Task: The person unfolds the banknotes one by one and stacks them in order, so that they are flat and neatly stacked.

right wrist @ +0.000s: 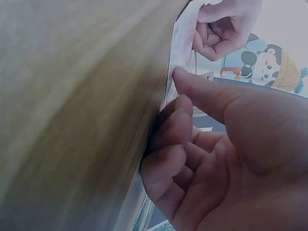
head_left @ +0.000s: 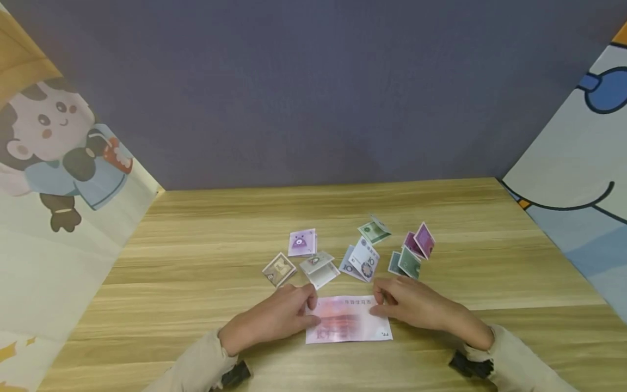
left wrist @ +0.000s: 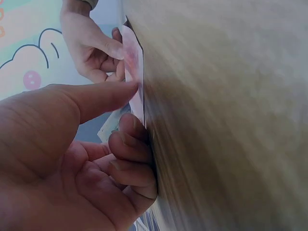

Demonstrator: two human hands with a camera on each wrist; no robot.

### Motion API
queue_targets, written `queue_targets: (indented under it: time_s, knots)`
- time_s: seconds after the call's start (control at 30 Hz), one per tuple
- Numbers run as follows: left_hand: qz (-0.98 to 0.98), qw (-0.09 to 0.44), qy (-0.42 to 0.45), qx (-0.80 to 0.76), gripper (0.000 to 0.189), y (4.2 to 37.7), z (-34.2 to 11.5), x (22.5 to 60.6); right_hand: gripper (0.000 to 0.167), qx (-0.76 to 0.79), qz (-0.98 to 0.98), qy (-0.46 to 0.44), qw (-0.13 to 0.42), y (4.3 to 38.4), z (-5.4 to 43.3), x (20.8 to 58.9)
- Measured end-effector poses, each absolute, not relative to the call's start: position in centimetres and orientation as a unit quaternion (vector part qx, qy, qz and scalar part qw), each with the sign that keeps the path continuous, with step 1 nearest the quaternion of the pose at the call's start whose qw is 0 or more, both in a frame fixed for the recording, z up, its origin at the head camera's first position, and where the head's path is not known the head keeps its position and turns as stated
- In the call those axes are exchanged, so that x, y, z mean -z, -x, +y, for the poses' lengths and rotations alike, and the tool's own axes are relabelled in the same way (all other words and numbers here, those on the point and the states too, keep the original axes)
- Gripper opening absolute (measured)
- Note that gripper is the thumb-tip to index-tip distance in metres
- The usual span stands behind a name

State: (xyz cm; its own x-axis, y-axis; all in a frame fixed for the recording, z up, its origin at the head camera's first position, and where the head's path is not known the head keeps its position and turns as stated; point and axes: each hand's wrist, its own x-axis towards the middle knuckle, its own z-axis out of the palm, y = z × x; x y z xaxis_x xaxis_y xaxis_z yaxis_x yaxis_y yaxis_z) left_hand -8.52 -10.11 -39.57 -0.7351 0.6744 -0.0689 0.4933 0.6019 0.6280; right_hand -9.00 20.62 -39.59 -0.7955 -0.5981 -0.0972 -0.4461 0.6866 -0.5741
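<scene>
Banknote (head_left: 345,322) lies between left hand (head_left: 275,317) and right hand (head_left: 422,306), under 2 thumbs (head_left: 312,321).

The place reads as a small booth-like table corner; whether in a home, classroom or studio cannot be told. A light-brown wood-grain tabletop (head_left: 206,223) meets a plain dark blue-grey upright panel (head_left: 303,92), between a cream left wall (head_left: 54,277) printed with a blue-clothed cartoon figure (head_left: 61,155) and a pale, cartoon-printed right wall (head_left: 563,163).
</scene>
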Motion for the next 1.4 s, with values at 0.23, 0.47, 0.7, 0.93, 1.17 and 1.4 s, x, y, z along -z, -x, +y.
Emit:
queue_targets:
  time_s: [0.23,0.47,0.7,0.93,1.17,1.4]
  knots:
    - [0.88,0.16,-0.338,-0.291,0.024,8.8,-10.3,39.7,0.022,0.261,0.909,0.295,0.136,9.0,20.7,39.6]
    - [0.874,0.172,-0.341,-0.302,0.02,9.0,-10.3,39.8,0.021,0.266,0.906,0.295,0.146,8.9,20.7,39.4]
    - [0.864,0.179,-0.349,-0.315,0.017,8.9,-10.4,39.8,0.021,0.29,0.893,0.304,0.165,8.9,21.0,39.3]
    - [0.847,0.196,-0.353,-0.345,0.015,9.4,-10.9,39.4,0.017,0.31,0.886,0.303,0.164,9.2,21.0,38.9]
    - [0.84,0.21,-0.353,-0.356,0.011,9.6,-11.2,38.7,0.01,0.312,0.886,0.304,0.157,9.1,21.3,37.5]
    - [0.833,0.214,-0.365,-0.358,0.008,9.4,-11.2,38.2,0.011,0.307,0.889,0.315,0.13,9.1,21.2,36.7]
